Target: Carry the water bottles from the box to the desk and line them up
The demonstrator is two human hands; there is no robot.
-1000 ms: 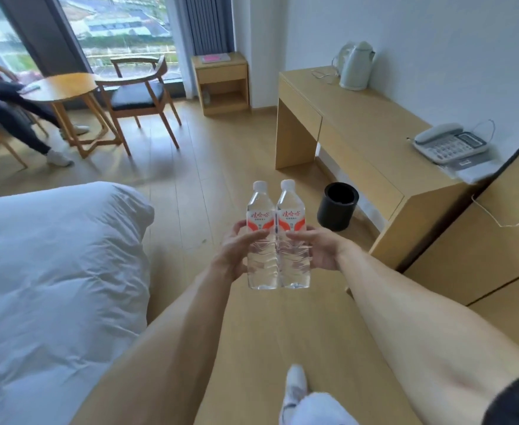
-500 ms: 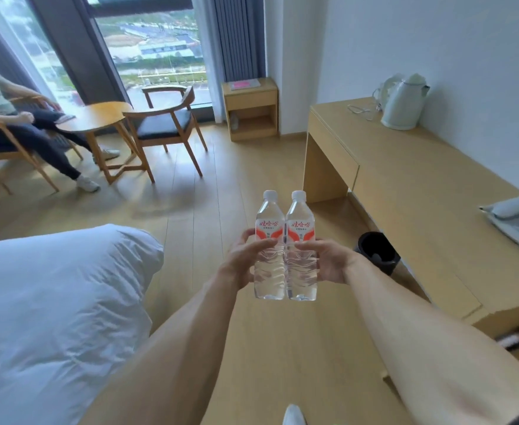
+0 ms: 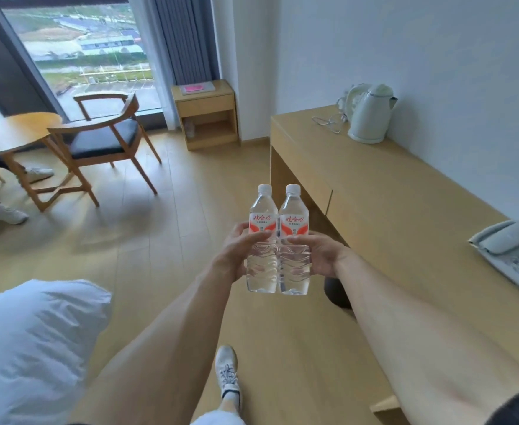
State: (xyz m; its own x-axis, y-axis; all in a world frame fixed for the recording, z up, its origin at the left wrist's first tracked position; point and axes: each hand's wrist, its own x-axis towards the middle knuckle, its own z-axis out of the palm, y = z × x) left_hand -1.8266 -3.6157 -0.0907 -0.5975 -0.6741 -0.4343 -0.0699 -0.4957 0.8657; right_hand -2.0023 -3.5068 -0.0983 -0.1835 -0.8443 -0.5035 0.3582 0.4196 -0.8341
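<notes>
- Clear plastic, white caps, red labels: two bottles, left bottle [image 3: 261, 240] and right bottle [image 3: 293, 240], are carried upright and side by side, touching along their sides, in the air over the floor [image 3: 147, 246].
- Left hand [image 3: 236, 253] grips the left bottle round its middle, fingers [image 3: 253, 237] curled across the front just under the label; right hand [image 3: 319, 254] holds the right bottle the same way, mirror fashion. Both hands are clenched on their bottles, neither loose.
- Desk [image 3: 383, 210] lies ahead and to the right of the bottles, its long axis running away toward the far wall. The right hand is the nearer to it, close beside its front edge.
- A kettle [image 3: 370, 115] stands at the desk's far end, a phone [image 3: 515, 256] at the near right edge; the stretch between them looks bare.
- My judgement: this is the carry, and the next move is a swing rightward to set the bottles down between kettle and phone.
- No box is in view.
</notes>
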